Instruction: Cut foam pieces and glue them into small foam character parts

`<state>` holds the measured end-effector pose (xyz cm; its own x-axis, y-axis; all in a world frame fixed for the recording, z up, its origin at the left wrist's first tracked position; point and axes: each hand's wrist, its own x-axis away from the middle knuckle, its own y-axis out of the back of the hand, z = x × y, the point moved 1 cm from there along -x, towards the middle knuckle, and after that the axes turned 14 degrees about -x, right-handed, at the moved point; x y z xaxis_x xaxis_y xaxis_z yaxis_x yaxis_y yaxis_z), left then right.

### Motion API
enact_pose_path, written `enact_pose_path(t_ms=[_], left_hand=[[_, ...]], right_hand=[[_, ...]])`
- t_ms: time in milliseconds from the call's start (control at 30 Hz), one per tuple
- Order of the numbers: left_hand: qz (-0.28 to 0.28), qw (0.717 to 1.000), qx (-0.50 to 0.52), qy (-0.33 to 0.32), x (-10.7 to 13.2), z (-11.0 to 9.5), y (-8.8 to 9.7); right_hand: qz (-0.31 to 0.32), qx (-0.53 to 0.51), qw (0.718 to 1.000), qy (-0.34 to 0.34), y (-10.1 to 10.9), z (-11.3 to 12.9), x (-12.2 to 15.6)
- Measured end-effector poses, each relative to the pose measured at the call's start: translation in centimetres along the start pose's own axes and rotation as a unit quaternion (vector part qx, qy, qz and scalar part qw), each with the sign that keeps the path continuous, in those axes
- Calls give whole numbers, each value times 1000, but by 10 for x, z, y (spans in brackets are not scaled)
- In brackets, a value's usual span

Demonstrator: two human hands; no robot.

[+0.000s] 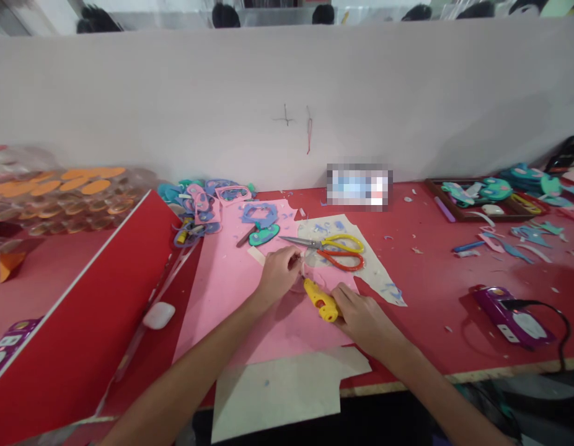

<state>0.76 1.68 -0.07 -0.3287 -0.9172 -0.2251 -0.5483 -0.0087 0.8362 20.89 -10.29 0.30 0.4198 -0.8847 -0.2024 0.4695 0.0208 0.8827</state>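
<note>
My right hand (361,316) is closed round a small yellow glue gun (318,299), its tip pointing up-left at a small pink piece (310,279) on the pink foam sheet (226,291). My left hand (280,272) pinches that small piece at its edge, right beside the gun's tip. Just beyond lie scissors (333,251) with one yellow and one red handle, resting on a cream paper sheet (366,260).
Foam cut-outs in blue, pink and green (212,204) lie heaped at the back. A red box lid (82,310) stands on the left with a white earbud case (159,314). A purple power strip (512,316) and a tray of green shapes (482,198) are right. White partition behind.
</note>
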Motion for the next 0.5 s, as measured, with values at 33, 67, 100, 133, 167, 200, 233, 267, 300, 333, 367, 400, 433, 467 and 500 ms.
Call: enact_pose_path(t_ms=[33, 67, 100, 133, 167, 200, 233, 267, 300, 333, 367, 400, 433, 467, 500], left_hand=[[2, 1000, -1, 1, 0, 0, 0], [4, 1000, -2, 2, 0, 0, 0], [5, 1000, -2, 4, 0, 0, 0], [6, 1000, -1, 4, 0, 0, 0], [6, 1000, 1, 5, 0, 0, 0], [5, 1000, 3, 4, 0, 0, 0], [5, 1000, 5, 4, 1, 0, 0], [4, 1000, 8, 3, 1, 0, 1], [2, 1000, 10, 3, 1, 0, 1], [1, 1000, 11, 2, 1, 0, 1], [1, 1000, 13, 2, 1, -1, 2], [1, 1000, 17, 1, 1, -1, 2], [1, 1000, 20, 1, 1, -1, 2], [2, 1000, 22, 2, 1, -2, 2], [4, 1000, 23, 2, 1, -2, 2]], right_hand=[[-3, 1, 1000, 1, -1, 0, 0], [-6, 2, 1000, 3, -1, -1, 1], [-9, 2, 1000, 4, -2, -1, 1], [-11, 3, 1000, 5, -3, -2, 1], [-13, 4, 1000, 5, -3, -2, 2], [-15, 6, 1000, 6, -4, -3, 2], [-15, 9, 1000, 6, -4, -3, 2], [-14, 11, 1000, 6, -5, -4, 3], [-12, 13, 1000, 4, -5, -4, 3], [-10, 15, 1000, 3, -6, -5, 3], [-8, 16, 1000, 2, -6, -5, 3], [-5, 18, 1000, 0, -6, -6, 3], [-3, 19, 1000, 0, -6, -6, 3], [-2, 20, 1000, 0, -6, -7, 3], [0, 21, 1000, 1, -6, -7, 3]])
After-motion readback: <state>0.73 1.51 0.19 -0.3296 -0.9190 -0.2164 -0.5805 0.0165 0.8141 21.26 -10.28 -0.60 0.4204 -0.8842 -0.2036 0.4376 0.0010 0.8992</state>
